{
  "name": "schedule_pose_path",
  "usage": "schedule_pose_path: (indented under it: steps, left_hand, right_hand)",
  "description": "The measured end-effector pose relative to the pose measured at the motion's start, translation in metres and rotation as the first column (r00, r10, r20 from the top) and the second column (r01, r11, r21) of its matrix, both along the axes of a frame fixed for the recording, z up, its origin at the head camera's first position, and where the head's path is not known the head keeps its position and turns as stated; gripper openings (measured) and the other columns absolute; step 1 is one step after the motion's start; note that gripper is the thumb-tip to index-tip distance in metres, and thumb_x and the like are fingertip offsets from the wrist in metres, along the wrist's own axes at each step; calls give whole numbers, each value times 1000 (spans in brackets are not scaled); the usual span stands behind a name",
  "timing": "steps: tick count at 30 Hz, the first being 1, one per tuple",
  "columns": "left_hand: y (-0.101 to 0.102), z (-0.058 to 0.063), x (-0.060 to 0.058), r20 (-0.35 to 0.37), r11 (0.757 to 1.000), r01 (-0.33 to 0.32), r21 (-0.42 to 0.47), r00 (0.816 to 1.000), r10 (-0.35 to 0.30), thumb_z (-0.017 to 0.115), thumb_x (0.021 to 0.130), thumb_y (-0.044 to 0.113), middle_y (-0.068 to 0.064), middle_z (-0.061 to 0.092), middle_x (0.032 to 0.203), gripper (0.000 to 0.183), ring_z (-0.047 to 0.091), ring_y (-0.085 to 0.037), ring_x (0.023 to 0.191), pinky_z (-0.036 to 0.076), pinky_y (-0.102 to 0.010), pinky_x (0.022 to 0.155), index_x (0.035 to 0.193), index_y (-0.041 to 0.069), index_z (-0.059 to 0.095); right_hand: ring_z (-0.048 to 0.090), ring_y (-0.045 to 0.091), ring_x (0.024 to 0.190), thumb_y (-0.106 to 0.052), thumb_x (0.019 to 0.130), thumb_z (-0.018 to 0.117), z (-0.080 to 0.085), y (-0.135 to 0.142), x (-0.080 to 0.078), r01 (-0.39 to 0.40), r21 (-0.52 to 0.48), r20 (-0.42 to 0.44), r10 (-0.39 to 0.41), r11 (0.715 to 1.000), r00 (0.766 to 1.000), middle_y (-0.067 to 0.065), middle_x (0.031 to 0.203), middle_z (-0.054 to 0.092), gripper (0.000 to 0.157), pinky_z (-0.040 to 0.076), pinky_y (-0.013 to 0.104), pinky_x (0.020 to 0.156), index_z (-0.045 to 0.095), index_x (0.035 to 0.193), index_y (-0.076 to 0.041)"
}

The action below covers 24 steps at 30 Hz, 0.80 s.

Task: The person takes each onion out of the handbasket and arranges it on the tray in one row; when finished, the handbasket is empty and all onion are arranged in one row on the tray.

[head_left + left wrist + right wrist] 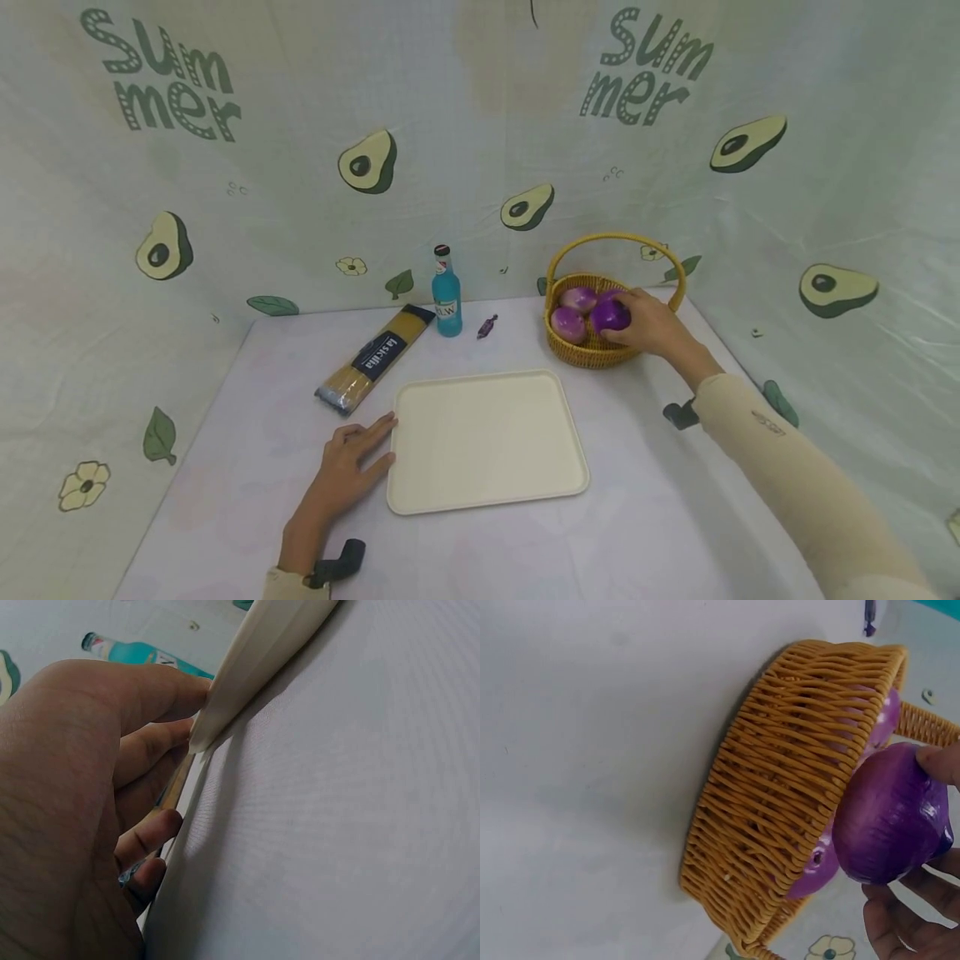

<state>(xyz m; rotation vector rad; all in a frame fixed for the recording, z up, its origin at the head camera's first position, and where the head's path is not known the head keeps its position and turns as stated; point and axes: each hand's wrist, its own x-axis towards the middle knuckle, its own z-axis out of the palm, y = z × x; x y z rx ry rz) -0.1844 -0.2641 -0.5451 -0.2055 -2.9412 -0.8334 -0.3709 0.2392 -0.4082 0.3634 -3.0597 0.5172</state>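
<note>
In the head view, my right hand reaches over the wicker basket and holds a dark purple onion between thumb and fingers. The right wrist view shows the glossy onion at the basket's rim, with the thumb on one side and fingertips beneath. Paler purple onions lie inside the basket. My left hand rests beside the cream rectangular tray, its fingers extended and fingertips at the tray's left edge. Up close in the left wrist view, fingertips touch the tray rim.
A pasta packet lies slanted behind the tray's left corner. Near the back wall stands a blue bottle, with a small wrapped candy to its right. The basket's tall handle arches above it. A printed cloth hangs behind.
</note>
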Motion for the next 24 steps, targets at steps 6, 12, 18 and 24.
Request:
schedule_pose_path:
  steps: [6, 12, 18, 24]
  left_hand:
    - [0, -1, 1, -5, 1000, -1, -1, 1000, 1, 63, 96, 47, 12, 43, 154, 60, 36, -30, 130, 27, -60, 106, 151, 35, 44]
    - [0, -1, 0, -21, 1000, 13, -1, 1000, -13, 63, 96, 45, 10, 44, 154, 60, 35, -31, 130, 26, -59, 105, 152, 33, 44]
    - [2, 0, -1, -18, 1000, 26, 12, 999, -26, 64, 96, 42, 10, 43, 154, 59, 36, -31, 130, 27, -57, 104, 151, 33, 45]
    - [0, 0, 0, -19, 1000, 14, -3, 1000, -14, 66, 96, 41, 10, 44, 154, 60, 37, -32, 129, 28, -58, 103, 151, 32, 46]
  right_hand:
    - [45, 50, 125, -37, 85, 80, 5, -2, 7, -25, -7, -13, 25, 1000, 1000, 32, 141, 42, 78, 40, 64, 100, 47, 143, 5]
    - [45, 50, 125, -37, 85, 80, 9, -2, 13, -58, -27, -20, 58, 998, 998, 32, 142, 42, 79, 41, 64, 99, 47, 143, 5]
    - [43, 51, 128, -37, 84, 81, 13, -4, 19, -87, -17, -27, 86, 996, 996, 31, 145, 40, 79, 40, 64, 100, 47, 143, 5]
    - [40, 50, 131, -37, 84, 81, 17, -13, 25, -91, -10, -19, 91, 996, 996, 30, 149, 37, 82, 40, 64, 100, 46, 144, 4]
